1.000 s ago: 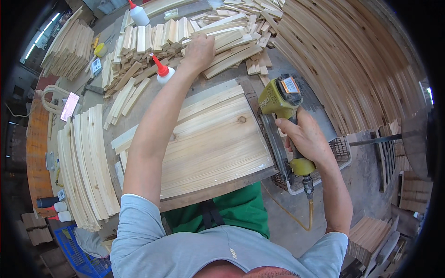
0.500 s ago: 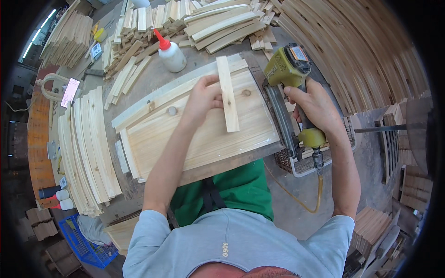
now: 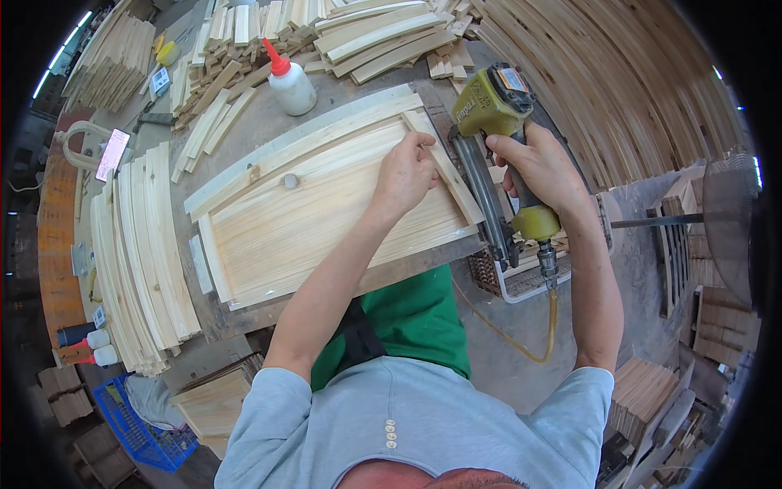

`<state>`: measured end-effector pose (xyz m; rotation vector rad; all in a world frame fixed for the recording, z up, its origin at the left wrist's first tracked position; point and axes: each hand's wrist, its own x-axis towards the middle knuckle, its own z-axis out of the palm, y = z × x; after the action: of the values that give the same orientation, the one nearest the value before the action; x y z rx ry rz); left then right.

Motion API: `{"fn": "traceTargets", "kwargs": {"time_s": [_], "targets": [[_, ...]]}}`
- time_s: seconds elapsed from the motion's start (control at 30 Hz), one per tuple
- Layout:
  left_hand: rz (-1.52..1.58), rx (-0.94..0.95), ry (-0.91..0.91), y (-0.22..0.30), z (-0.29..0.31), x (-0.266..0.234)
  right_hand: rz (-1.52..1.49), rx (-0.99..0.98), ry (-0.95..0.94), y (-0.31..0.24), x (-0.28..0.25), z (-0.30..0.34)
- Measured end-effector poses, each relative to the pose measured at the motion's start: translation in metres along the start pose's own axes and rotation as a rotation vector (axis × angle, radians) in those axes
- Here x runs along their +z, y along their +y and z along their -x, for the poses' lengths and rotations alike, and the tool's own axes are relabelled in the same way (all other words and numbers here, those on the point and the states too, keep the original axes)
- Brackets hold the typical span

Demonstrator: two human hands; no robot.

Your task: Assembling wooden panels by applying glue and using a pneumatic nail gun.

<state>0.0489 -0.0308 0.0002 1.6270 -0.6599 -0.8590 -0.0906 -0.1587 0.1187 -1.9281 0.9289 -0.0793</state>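
Head view: a broad stack of long wooden boards point(image 3: 595, 98) fills the upper right, beyond the workbench point(image 3: 261, 137). From where I stand in the room, the pale wooden panel point(image 3: 297, 232) lies flat on the bench in front of the person, edged with strips along its far side and left end. A row of slats point(image 3: 147, 253) rests left of the panel; a heap of short wood pieces point(image 3: 383, 41) covers the far part of the bench.

The olive-and-black nail gun point(image 3: 494, 106) is upright just beside the panel's right end, a yellow air hose point(image 3: 549, 336) coupled to its base. The right hand point(image 3: 550, 167) grasps its grip, fingers wrapped around it.

The narrow strip point(image 3: 456, 183) lies along the panel's right end. The left hand point(image 3: 405, 173), fingers curled, touches it near its far half; whether it pinches the wood, I cannot tell.

A white bottle point(image 3: 293, 91) with a red nozzle stands between panel and heap. A round, dark knot point(image 3: 291, 181) marks the panel's surface.
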Motion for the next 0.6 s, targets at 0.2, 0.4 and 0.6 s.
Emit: {"fn": "traceTargets", "kwargs": {"time_s": [0.2,0.4,0.6], "targets": [[-0.337,0.173,0.123,-0.014,-0.011,0.002,-0.015,-0.015,0.000,0.002,0.000,0.000],[-0.310,0.056,-0.040,0.002,-0.013,-0.006,0.009,-0.008,0.002,0.000,-0.001,0.001],[-0.378,0.002,-0.017,0.018,-0.013,-0.005,-0.032,-0.063,0.036,0.001,0.002,0.001]]}}
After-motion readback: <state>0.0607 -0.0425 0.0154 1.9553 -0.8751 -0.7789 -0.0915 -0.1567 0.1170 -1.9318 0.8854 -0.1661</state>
